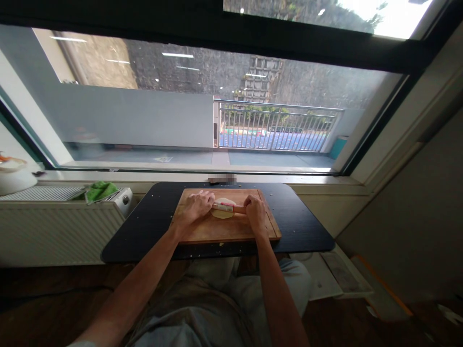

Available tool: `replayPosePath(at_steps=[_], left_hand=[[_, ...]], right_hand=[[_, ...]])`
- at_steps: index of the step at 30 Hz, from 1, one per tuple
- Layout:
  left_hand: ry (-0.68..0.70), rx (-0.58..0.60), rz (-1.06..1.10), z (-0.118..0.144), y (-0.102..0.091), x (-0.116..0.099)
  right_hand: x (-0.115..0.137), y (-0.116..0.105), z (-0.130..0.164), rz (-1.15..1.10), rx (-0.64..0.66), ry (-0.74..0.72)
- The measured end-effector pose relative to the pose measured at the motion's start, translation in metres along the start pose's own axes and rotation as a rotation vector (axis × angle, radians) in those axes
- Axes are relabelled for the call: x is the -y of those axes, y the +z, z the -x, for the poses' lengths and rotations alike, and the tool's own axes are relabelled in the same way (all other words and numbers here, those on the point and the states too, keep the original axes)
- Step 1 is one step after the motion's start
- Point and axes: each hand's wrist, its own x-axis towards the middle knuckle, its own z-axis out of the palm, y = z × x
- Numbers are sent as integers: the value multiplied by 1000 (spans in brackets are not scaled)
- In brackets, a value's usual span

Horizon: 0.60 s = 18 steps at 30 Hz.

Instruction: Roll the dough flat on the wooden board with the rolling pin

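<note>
A wooden rolling pin (239, 209) with a red and white label lies across a flat round of pale dough (222, 215). My left hand (197, 206) is closed over the pin's left end, its fingers hiding that end. Around the right end, my right hand (255, 213) is wrapped in a fist. Beneath the dough is a wooden cutting board (217, 234), and both hands are above it.
The board rests on a small black table (304, 226) dotted with crumbs. Behind stands a window; at left is a white radiator (65, 231) bearing a green cloth (101, 191) and a white pot (16, 177). A small blurred object (222, 179) lies by the sill.
</note>
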Motion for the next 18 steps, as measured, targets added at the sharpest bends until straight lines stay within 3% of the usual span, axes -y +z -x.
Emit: replayPosePath(at_steps=[3, 9, 18], left_hand=[[31, -26, -98, 19, -7, -3], [-6, -88, -72, 39, -5, -6], [-19, -135, -35, 10, 13, 1]], right_hand=[[4, -7, 11, 55, 31, -38], [5, -12, 22, 53, 57, -88], [11, -7, 13, 9, 44, 58]])
